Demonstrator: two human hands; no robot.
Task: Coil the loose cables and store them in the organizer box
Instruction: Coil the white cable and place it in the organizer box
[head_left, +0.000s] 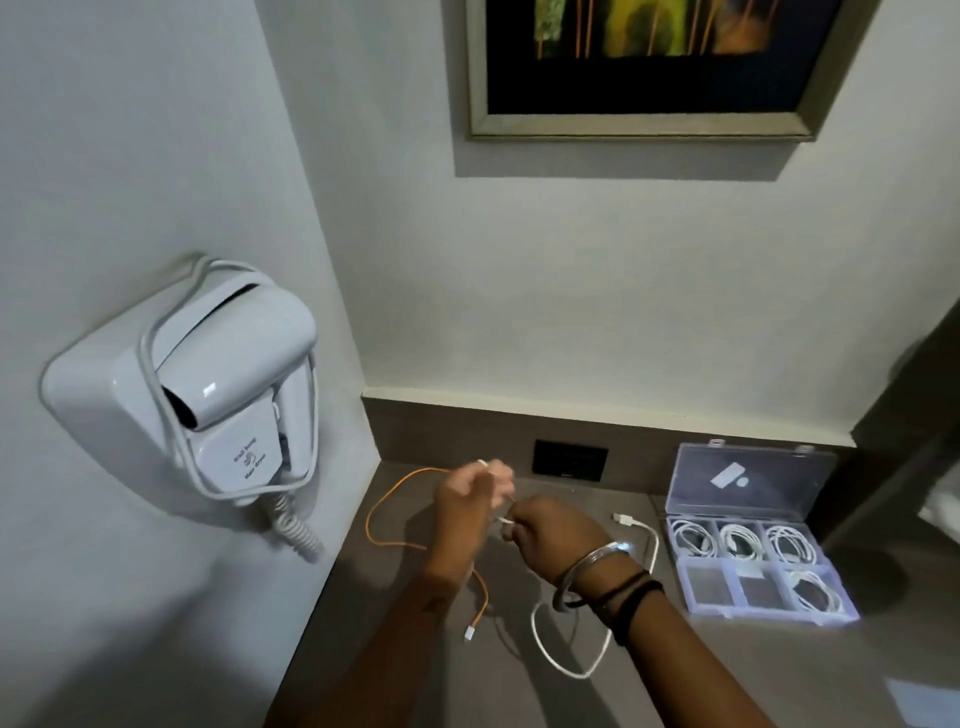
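Coiling is being started: white cable (571, 660) is being pinched by left hand (467, 499) and right hand (556, 535); looping toward organizer box (841, 613), right of them, seems next.

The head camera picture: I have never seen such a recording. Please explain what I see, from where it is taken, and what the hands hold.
A camera worn on a person's head looks down at the two bare hands over a grey counter. The left hand and right hand together hold a white cable, which loops down onto the counter. An orange cable lies loose beside it. At the right stands the open organizer box; four compartments hold coiled white cables, two look empty. A hair dryer hangs on the left wall.
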